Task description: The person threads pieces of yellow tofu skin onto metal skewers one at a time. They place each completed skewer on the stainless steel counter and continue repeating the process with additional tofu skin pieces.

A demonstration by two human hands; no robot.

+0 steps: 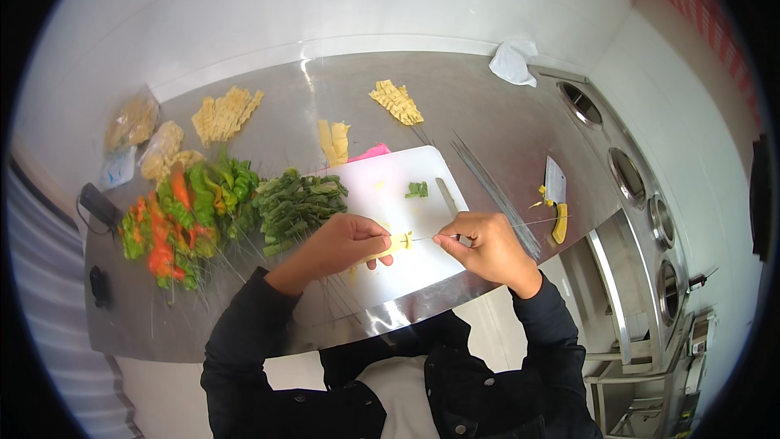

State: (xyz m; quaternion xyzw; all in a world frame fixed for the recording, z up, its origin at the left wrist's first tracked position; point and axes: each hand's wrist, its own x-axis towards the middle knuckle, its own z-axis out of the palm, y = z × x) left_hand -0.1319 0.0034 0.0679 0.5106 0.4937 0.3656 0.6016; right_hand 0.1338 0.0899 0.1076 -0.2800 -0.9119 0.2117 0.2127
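Note:
Over a white cutting board (pixel 399 283), my left hand (pixel 350 245) pinches a strip of yellow tofu skin (pixel 397 242). From the right, my right hand (pixel 487 247) grips a thin metal skewer (pixel 421 238). Its left end meets the strip, and its other end sticks out past the hand toward the cleaver. A small piece of green leaf (pixel 417 189) lies on the far part of the board. Left of the board, skewered green vegetables (pixel 298 201) are heaped up, partly behind my left forearm.
Skewered red and green peppers (pixel 177 225) are piled at the left. Folded tofu skin on skewers (pixel 396 102), loose strips (pixel 334 141) and another pile (pixel 225 114) lie farther back. Bare skewers (pixel 493 192) and a yellow-handled cleaver (pixel 557 195) lie right; a white plastic bag (pixel 514 63) sits behind.

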